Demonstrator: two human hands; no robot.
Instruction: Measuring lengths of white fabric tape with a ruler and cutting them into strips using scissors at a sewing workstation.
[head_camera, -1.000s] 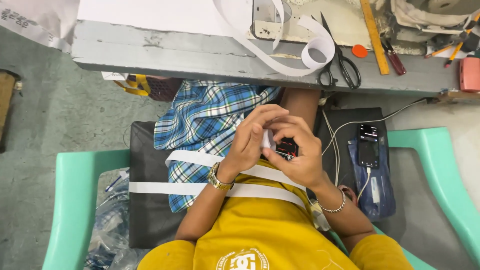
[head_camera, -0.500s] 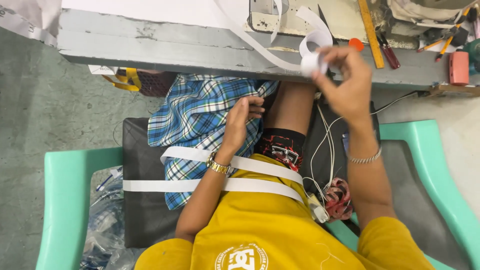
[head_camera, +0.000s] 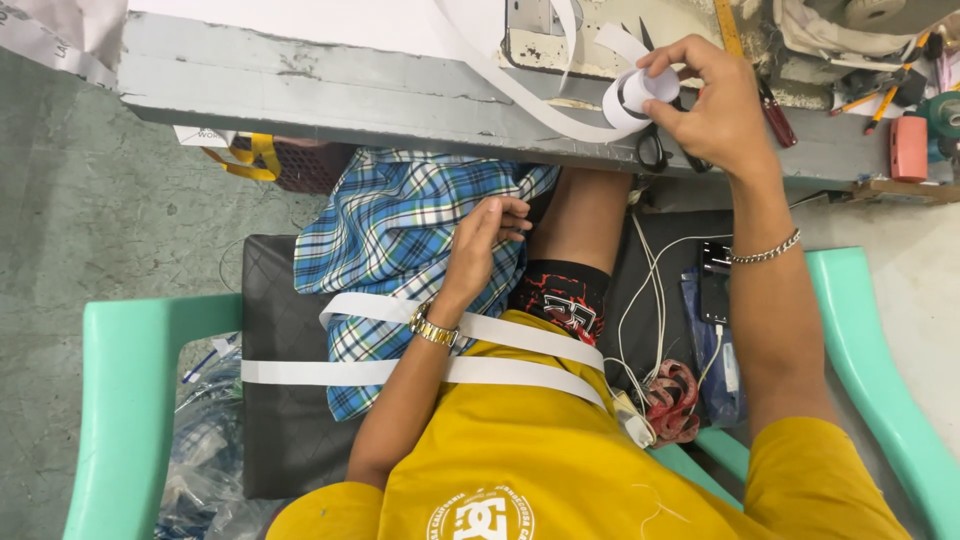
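I watched the right hand (head_camera: 715, 105) pinch the white tape roll (head_camera: 638, 95) at the bench's (head_camera: 330, 95) near edge, above the scissors (head_camera: 655, 150), w/ its strip trailing left. Left hand (head_camera: 485, 235) lay loosely curled on plaid cloth (head_camera: 390, 230), holding 0.

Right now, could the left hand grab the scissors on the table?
Probably yes: the left hand rests free on the plaid cloth, but the right hand holding the white tape roll partly covers the scissors.

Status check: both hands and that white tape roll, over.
Right hand gripping white tape roll at table edge. Left hand resting on plaid cloth in lap, empty. Scissors lie just beneath the roll.
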